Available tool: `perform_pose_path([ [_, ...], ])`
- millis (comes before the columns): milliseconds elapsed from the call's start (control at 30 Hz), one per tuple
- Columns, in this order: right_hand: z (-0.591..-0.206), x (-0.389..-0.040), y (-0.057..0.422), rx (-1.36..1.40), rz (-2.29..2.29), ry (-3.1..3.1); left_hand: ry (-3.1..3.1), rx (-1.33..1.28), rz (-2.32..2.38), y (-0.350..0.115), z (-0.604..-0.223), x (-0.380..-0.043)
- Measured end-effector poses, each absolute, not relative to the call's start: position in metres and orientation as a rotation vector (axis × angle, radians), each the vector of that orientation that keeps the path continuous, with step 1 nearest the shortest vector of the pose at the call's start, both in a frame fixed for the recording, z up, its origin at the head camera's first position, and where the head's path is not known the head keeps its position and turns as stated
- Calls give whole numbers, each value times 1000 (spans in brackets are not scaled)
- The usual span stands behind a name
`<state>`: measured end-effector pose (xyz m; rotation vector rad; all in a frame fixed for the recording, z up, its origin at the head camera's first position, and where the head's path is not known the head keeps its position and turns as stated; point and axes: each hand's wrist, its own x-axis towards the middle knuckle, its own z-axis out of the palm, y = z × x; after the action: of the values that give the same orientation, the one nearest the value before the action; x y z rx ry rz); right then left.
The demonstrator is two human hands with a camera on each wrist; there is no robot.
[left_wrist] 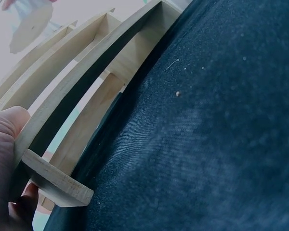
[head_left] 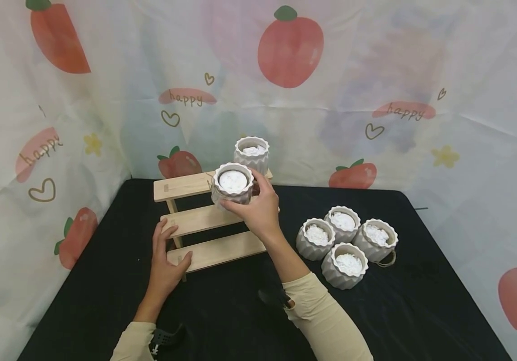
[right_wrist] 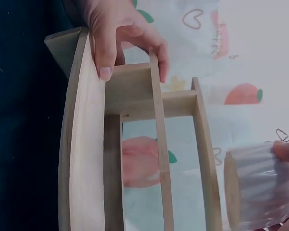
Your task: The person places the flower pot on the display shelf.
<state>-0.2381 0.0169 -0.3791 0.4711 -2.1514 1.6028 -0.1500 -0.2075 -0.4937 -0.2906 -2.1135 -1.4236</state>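
Right hand (head_left: 260, 206) curled snugly round fluted pot (head_left: 227, 196) (scallop-rimmed), aloft | Left hand (head_left: 164, 263) gripping tiered wooden rack's (head_left: 200, 219) end

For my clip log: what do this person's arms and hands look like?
The left hand and right hand are bare; the sleeves are beige. A black strap shows on the left, and a dark item, too unclear to name, on the right.

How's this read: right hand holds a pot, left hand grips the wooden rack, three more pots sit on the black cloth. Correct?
Count's off: four pots sit on the black cloth, not three, as the head view shows. The rest holds: right hand holds a pot, left hand grips the wooden rack.
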Motion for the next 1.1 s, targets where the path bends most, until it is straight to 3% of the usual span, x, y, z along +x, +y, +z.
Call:
perform_pose_path([
  [500,-368,-255,-12,392,1465,-2313,-2114,-297,-1421,-207,-491,-149],
  [1100,-351,-269,-23,527,1371,-2463,-2114,-293,-1428,-208,-493,-150],
])
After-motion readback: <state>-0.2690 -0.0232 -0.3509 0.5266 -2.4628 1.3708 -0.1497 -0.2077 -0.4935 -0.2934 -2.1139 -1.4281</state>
